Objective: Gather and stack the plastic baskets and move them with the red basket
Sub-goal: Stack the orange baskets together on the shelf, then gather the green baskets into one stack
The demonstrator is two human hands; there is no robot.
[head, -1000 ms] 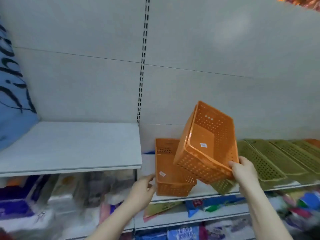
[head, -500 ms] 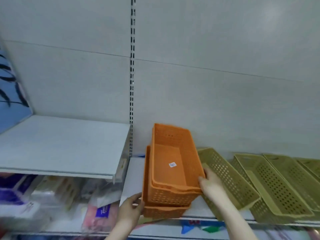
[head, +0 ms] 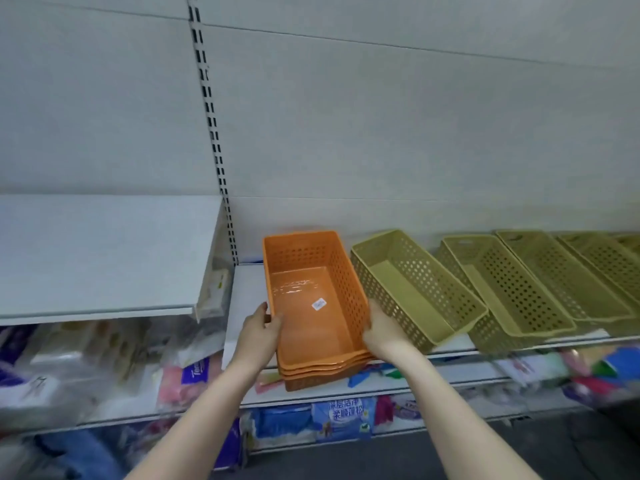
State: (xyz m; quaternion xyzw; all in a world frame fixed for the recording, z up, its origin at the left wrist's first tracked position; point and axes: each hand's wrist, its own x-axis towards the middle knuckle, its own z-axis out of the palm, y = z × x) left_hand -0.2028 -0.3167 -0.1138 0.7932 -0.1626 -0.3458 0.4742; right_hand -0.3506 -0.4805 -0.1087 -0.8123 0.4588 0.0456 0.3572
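Observation:
A nested stack of orange perforated plastic baskets (head: pixel 311 306) sits on the white shelf (head: pixel 242 299), its near end jutting past the shelf's front edge. A white sticker lies on the top basket's floor. My left hand (head: pixel 259 329) grips the stack's left rim, thumb inside. My right hand (head: pixel 382 332) holds its right wall near the front corner. To the right, several olive-green perforated baskets (head: pixel 412 289) lean on one another in a row along the same shelf. No red basket is in view.
A higher white shelf (head: pixel 97 258) sticks out at the left. A slotted upright (head: pixel 211 133) runs up the grey back panel. Packaged goods fill the lower shelves (head: pixel 346 414). The nearest green basket touches my right hand's side of the orange stack.
The orange basket that my right hand held tilted in the air now sits nested level in the stack. Both hands have closed on the stack's sides, and the view has shifted right.

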